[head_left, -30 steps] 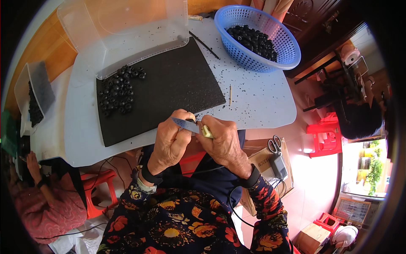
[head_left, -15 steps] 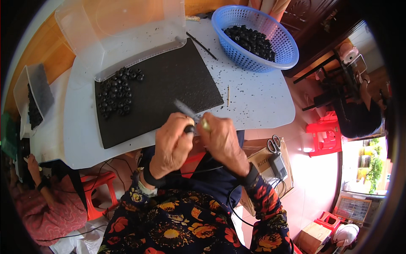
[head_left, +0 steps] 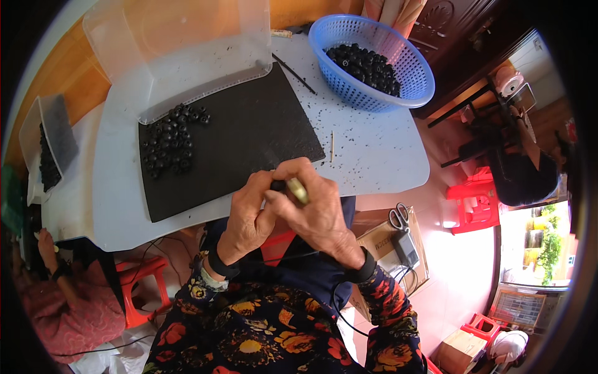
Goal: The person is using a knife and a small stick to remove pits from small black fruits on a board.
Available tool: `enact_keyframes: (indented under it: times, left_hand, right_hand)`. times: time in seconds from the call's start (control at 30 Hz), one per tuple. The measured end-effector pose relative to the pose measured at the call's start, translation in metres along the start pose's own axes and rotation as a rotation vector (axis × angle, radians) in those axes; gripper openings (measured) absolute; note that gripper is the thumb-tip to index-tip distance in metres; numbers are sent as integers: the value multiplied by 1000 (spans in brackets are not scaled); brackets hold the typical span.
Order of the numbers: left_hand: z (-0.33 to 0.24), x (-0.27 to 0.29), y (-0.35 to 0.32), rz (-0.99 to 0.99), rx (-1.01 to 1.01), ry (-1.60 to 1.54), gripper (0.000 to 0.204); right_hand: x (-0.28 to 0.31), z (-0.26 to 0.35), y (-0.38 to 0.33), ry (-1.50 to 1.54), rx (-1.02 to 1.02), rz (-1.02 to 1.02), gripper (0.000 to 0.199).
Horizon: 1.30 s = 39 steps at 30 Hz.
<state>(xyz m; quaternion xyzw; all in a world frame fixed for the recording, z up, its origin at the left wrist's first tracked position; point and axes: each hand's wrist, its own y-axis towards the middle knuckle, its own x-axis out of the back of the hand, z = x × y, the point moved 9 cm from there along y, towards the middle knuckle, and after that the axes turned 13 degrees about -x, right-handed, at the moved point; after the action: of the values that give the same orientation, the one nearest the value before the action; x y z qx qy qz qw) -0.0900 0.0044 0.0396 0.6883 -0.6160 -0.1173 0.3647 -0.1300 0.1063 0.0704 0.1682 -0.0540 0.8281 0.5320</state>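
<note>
Close together over the table's near edge, my two hands meet. My left hand (head_left: 249, 215) pinches a small black rounded piece (head_left: 278, 185), like the ring-shaped ones on the mat. Closed round the pale yellow-green handle of a knife (head_left: 298, 191) is my right hand (head_left: 314, 202), its thumb beside the black piece. The blade is mostly hidden or blurred. Beyond my hands lies a dark mat (head_left: 237, 131). A cluster of black ring-shaped pieces (head_left: 168, 140) rests on its left part.
A blue basket (head_left: 414, 93) of black pieces stands at the back right. A clear plastic bin (head_left: 174, 50) is at the back left. A thin stick (head_left: 332, 146) and black crumbs lie on the white table (head_left: 386, 162). Scissors (head_left: 398, 216) sit on a carton. Another person's hand (head_left: 48, 246) is at left.
My right hand has turned and moved up and in toward the left hand, bringing the knife handle beside the black piece. The blade shows less. The view has shifted slightly.
</note>
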Motion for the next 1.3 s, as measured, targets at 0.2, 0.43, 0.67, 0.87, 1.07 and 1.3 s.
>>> enact_keyframes:
  times: [0.2, 0.43, 0.67, 0.87, 1.07, 1.3]
  left_hand:
    - [18, -7, -6, -85, 195, -240, 38]
    - [26, 35, -15, -200, 164, -193, 28]
    - [31, 52, -21, -294, 135, -221, 20]
    - [29, 52, -24, -303, 109, -273, 18]
    - [32, 55, -28, -326, 132, -277, 17]
    - [38, 58, -26, -334, 196, -246, 12]
  right_hand:
    - [9, -24, 24, -65, -125, -40, 16]
    - [123, 15, 110, -353, 124, -594, 23]
    - [-15, 6, 118, -331, 14, -94, 19]
    - [-107, 13, 139, -374, 261, 242, 25]
    - [-125, 6, 146, -498, 293, 339, 23]
    - [-83, -2, 113, -347, 88, 219, 19]
